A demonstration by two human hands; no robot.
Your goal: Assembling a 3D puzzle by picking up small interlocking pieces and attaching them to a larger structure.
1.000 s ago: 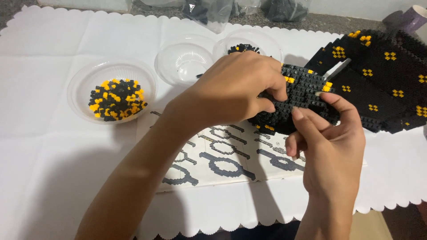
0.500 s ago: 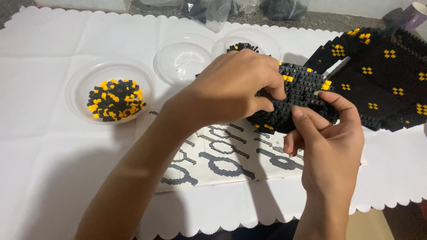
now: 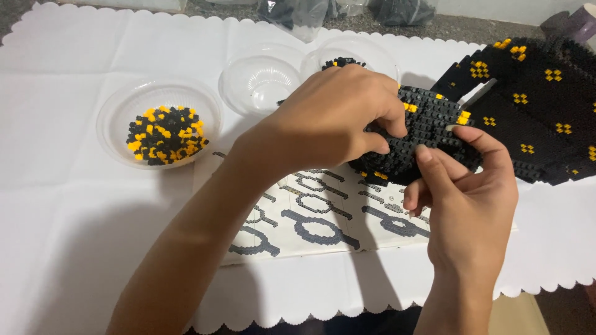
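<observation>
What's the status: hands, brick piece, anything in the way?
Left hand and right hand both gripping black brick section. Held above instruction sheet. Nothing blocking.

left hand (image 3: 332, 121) palm down with fingers curled and pressing at the tips, forearm angled in from bottom left, right hand (image 3: 469, 192) coming up from below, thumb and fingers pinching, both hands nearly touching

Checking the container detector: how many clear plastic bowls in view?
3. Left bowl holds black and yellow bricks; middle bowl looks empty; third bowl sits partly behind the left hand, with black pieces. Others could be hidden behind the hands.
</observation>
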